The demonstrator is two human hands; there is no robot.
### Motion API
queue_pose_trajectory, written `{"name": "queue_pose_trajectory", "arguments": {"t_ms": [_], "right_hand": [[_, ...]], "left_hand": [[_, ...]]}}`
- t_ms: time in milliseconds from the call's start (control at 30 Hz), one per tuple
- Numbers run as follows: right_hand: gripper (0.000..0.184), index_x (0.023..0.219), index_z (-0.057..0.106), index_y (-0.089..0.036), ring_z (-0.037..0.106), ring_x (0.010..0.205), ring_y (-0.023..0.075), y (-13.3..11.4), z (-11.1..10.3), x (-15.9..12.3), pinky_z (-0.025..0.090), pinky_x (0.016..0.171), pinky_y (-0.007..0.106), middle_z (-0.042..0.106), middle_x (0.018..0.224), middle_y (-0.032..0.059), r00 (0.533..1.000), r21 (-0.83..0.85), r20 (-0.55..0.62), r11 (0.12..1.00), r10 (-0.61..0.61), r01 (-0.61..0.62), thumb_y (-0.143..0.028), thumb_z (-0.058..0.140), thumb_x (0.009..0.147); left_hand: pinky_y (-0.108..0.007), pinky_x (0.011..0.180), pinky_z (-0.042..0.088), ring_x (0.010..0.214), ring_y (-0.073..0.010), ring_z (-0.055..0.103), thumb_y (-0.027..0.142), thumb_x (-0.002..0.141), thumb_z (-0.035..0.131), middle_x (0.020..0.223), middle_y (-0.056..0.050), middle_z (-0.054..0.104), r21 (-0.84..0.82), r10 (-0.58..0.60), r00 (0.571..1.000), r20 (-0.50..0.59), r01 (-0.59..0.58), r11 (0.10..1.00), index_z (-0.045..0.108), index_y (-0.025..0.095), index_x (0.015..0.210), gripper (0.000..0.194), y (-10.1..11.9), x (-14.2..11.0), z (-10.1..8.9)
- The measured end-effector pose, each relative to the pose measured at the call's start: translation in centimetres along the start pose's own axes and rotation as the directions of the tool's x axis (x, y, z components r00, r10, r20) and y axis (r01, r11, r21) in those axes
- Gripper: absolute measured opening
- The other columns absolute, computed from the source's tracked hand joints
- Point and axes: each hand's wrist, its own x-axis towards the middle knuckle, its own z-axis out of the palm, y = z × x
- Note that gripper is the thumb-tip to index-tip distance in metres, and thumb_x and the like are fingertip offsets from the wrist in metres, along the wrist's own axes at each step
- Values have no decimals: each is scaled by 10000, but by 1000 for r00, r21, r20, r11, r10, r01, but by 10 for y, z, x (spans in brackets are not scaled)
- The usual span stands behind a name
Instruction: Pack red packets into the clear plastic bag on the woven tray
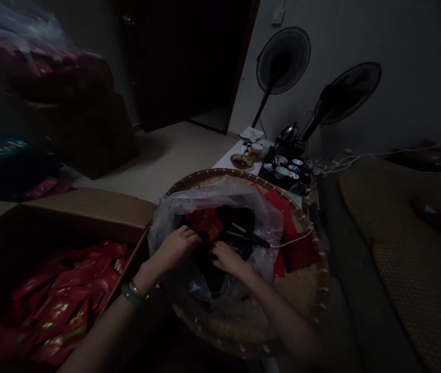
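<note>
A clear plastic bag (220, 194) with its mouth rolled wide stands in a round woven bamboo tray (302, 311). My left hand (179, 246), a bangle at its wrist, reaches over the bag's rim with fingers closed beside a red packet (208, 225). Close by on the right, my right hand (228, 257) has its fingers bent together over the dark contents. What either hand pinches is too dark to tell. A black two-armed tool like a hair straightener (249, 237), with a white cord, lies just beyond my right hand.
An open cardboard box (88, 204) at left contains many red packets (65, 305). Red pieces (288, 228) lie on the tray's right side. Beyond are a tea tray with small cups (281, 172) and two standing fans (283, 59). A woven mat (410, 248) is at right.
</note>
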Motion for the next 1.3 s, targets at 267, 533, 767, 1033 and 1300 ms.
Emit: {"name": "queue_pose_trajectory", "arguments": {"t_ms": [267,533,767,1033,1300], "right_hand": [[271,873,682,-180,644,751,143,17,-4,-10,464,699,234,701,840,23,974,304,-198,951,112,-48,-46,526,697],[98,740,700,-176,632,646,153,21,-24,-19,467,623,247,705,721,11,897,523,-314,846,309,-108,-167,633,670],[135,792,709,-193,652,749,178,-16,-62,-17,493,688,271,717,812,29,816,612,-509,781,273,120,-255,636,697],[132,812,717,-224,657,798,189,-30,-62,-4,501,745,293,721,832,17,813,607,-529,778,243,163,-232,622,722],[325,979,658,-188,616,888,191,-5,-58,-25,516,661,276,647,1021,68,910,566,-359,824,210,33,-210,673,655]], "left_hand": [[-291,730,407,816,-177,481,180,873,439,840,-49,608,19,0,1000,11,-1,1000,595,160,932,167,0,2,2],[-281,721,410,813,-167,483,196,886,425,874,-49,616,12,17,1000,6,-17,1000,610,175,942,195,5,4,2],[-278,711,410,812,-168,477,186,871,452,901,-44,611,20,40,999,5,-41,999,606,188,974,185,7,4,3],[-286,725,417,831,-174,482,188,862,467,917,-42,601,8,49,999,-13,-49,999,604,188,962,169,5,2,4],[-274,705,412,820,-169,482,185,879,434,888,-45,596,-40,48,999,-1,-48,998,600,182,948,180,5,2,4]]}}
